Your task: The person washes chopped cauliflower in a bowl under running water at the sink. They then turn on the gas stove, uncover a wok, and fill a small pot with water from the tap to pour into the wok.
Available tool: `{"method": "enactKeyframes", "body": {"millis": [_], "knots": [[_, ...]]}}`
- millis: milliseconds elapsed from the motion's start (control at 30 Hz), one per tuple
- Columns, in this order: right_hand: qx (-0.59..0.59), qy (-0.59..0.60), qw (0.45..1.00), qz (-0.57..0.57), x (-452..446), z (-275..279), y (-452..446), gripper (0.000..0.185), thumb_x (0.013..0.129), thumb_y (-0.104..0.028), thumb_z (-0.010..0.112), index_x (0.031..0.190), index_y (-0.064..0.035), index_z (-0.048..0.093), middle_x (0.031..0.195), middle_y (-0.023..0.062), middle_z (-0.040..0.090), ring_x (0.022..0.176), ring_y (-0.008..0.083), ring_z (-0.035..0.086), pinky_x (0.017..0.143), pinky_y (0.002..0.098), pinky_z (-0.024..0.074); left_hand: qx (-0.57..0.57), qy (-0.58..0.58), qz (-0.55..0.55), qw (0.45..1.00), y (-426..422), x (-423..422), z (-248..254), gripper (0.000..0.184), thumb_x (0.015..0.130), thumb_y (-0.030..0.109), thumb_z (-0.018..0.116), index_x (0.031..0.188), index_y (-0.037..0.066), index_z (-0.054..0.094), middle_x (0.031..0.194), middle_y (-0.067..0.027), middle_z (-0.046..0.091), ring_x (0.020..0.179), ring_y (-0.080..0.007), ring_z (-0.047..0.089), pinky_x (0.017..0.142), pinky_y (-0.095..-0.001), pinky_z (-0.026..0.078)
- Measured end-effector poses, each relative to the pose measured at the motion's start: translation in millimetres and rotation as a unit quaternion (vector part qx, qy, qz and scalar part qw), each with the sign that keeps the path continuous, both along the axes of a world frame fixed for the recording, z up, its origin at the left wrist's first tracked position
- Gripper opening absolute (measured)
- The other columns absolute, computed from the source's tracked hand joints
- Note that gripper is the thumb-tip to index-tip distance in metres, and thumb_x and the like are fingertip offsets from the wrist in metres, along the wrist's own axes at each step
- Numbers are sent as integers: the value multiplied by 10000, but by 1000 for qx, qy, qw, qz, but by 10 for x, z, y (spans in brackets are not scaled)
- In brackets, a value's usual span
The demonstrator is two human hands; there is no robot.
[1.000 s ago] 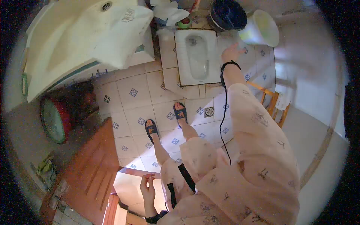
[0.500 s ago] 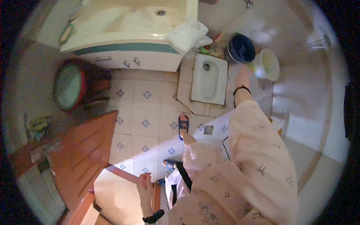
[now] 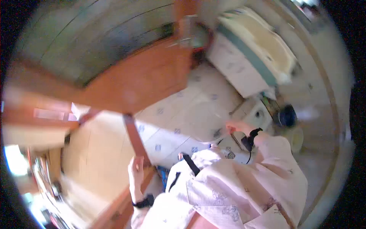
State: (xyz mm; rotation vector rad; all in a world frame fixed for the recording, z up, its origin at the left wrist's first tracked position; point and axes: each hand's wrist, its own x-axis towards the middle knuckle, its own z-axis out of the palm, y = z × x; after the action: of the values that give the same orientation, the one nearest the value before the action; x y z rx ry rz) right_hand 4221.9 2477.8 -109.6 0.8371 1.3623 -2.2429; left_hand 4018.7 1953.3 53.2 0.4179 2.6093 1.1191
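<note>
My right hand [image 3: 237, 126] is closed at the right edge of a large, pale, translucent round basin [image 3: 202, 118]. The basin is blurred, and floor tiles show faintly through it. My left hand [image 3: 136, 167] hangs near the doorway, fingers loosely bent and nothing in it. Close beside it runs the reddish-brown door sill [image 3: 135, 139]. Past my right hand lies the white squat toilet [image 3: 256, 119], partly hidden by my forearm.
A dark bucket [image 3: 286, 115] and a pale bucket [image 3: 294, 139] stand by the right wall. Beyond the toilet is a white sink cabinet [image 3: 236, 65] with a green stripe. A brown door [image 3: 141, 76] stands ajar at left, with a tan floor [image 3: 95, 152] past the sill.
My view has swung left toward the doorway. My right hand has come back from beside the buckets and now has the translucent basin. My left hand stays low near the sill.
</note>
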Motion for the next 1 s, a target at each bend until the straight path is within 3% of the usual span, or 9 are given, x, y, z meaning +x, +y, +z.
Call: {"method": "enactKeyframes", "body": {"millis": [100, 167, 267, 367, 433, 467, 767, 933, 1000], "knots": [[-33, -68, 966, 246, -1677, -197, -974, 131, 852, -153, 594, 949, -65, 604, 840, 45, 614, 674, 187, 629, 612, 350, 529, -9, 22, 128, 992, -749, -194, 104, 108, 923, 129, 556, 903, 27, 587, 700, -97, 549, 642, -147, 524, 607, -298, 431], [49, -30, 955, 290, -2632, 655, -1967, 133, 834, -131, 564, 949, -66, 576, 817, 45, 609, 635, 169, 618, 549, 327, 518, 46, 47, 224, 972, -1076, -351, 284, 117, 921, 141, 564, 926, 27, 592, 748, -85, 591, 677, -144, 563, 605, -281, 443], [62, 19, 915, 398, -3542, 1200, -3072, 279, 833, -146, 555, 1086, -30, 567, 816, 59, 606, 618, 160, 615, 548, 312, 519, 57, 79, 319, 943, -1605, -443, 271, 132, 918, 156, 575, 935, 27, 596, 787, -80, 620, 703, -148, 590, 602, -276, 450], [56, 74, 885, 457, -4329, 1383, -3977, 146, 802, -171, 578, 843, -31, 580, 775, 70, 604, 566, 185, 622, 512, 320, 540, 51, 84, 396, 913, -1981, -615, 169, 142, 914, 165, 586, 940, 26, 600, 799, -78, 636, 703, -158, 600, 589, -277, 452], [51, 72, 871, 483, -4820, 1734, -4595, 512, 818, -159, 550, 1282, 47, 482, 858, 79, 624, 611, 142, 606, 524, 286, 516, 2, 105, 406, 908, -2265, -771, 234, 142, 927, 147, 574, 964, 11, 589, 814, -44, 631, 735, -109, 580, 618, -256, 453], [48, 84, 837, 539, -5056, 1742, -4846, 488, 800, -155, 563, 1243, 45, 513, 881, 97, 649, 591, 136, 602, 500, 272, 512, 30, 94, 443, 891, -2360, -771, 181, 129, 918, 133, 577, 963, 13, 590, 808, -46, 627, 722, -110, 574, 619, -258, 452], [-13, 73, 825, 561, -6415, 1736, -7156, 420, 822, -136, 564, 1205, 27, 516, 775, 62, 590, 606, 139, 595, 498, 259, 500, 23, 84, 660, 746, -3275, -946, 695, 133, 898, 130, 594, 940, 5, 613, 811, -97, 652, 766, -168, 626, 720, -288, 488], [-64, 47, 842, 533, -7243, 1325, -7995, 173, 852, -226, 640, 864, -60, 594, 698, 25, 580, 535, 136, 579, 448, 252, 472, 23, 84, 658, 748, -4150, -1439, 431, 139, 917, 146, 584, 940, 9, 600, 804, -54, 639, 769, -121, 604, 723, -264, 482], [-57, 42, 866, 494, -7594, 1337, -8184, 166, 855, -224, 638, 845, -62, 599, 695, 25, 580, 532, 141, 576, 445, 252, 471, 25, 67, 634, 770, -4620, -1714, 307, 141, 918, 146, 584, 935, 7, 601, 809, -53, 642, 775, -123, 610, 725, -265, 483]]}}
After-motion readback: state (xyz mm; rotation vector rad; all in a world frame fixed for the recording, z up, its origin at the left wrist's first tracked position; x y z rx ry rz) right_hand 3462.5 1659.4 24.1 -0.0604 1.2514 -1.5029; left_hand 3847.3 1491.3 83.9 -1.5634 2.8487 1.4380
